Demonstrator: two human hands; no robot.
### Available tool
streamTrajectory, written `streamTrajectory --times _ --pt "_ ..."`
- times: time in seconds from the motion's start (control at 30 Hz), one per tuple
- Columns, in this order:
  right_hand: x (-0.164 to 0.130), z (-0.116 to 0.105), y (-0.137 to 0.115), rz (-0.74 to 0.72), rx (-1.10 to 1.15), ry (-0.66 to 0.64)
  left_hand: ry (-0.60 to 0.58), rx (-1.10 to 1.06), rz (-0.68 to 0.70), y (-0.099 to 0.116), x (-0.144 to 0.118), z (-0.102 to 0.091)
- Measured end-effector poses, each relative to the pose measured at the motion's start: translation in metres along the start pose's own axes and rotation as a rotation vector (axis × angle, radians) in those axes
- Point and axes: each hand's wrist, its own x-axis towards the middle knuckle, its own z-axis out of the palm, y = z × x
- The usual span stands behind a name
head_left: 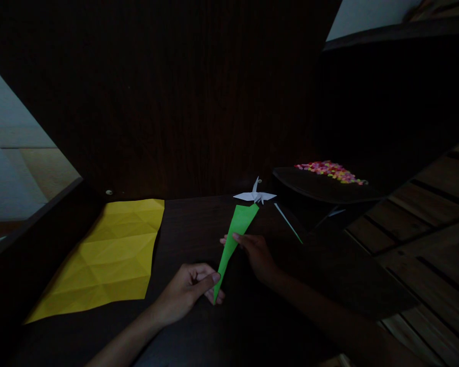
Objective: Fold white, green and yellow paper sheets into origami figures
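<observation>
A long, narrow piece of folded green paper (237, 223) slants between my two hands, wide at the far end and tapering to a point near me. My left hand (193, 288) pinches the pointed end between thumb and fingers. Higher up, my right hand (255, 251) grips the paper's right edge, thumb on top and fingertips showing beyond the left edge. Just past the wide end lies a white folded-paper shape (255, 195) with pointed petals. A thin stick-like strip (288, 223), pale with a green tip, rests to the right.
A creased yellow sheet (110, 255) lies on the dark table (191, 224) at left. Many small pink, red and yellow pieces (332, 171) are heaped on a dark raised surface (302, 181) at right. A dark upright panel (168, 102) stands behind; slatted wood (424, 265) shows at far right.
</observation>
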Motion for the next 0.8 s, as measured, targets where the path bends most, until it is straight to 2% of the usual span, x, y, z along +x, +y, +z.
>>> streamTrajectory --times 0.27,0.57,0.8 --pt "-0.001 0.001 0.002 0.001 0.024 0.013 0.017 0.044 0.03 0.004 -0.001 0.0" --pt "0.001 0.002 -0.001 0.012 0.052 0.033 0.027 -0.032 0.011 -0.007 0.001 -0.003" --pt "0.004 0.002 0.0 0.0 0.071 0.054 0.069 0.019 0.007 -0.004 0.001 -0.002"
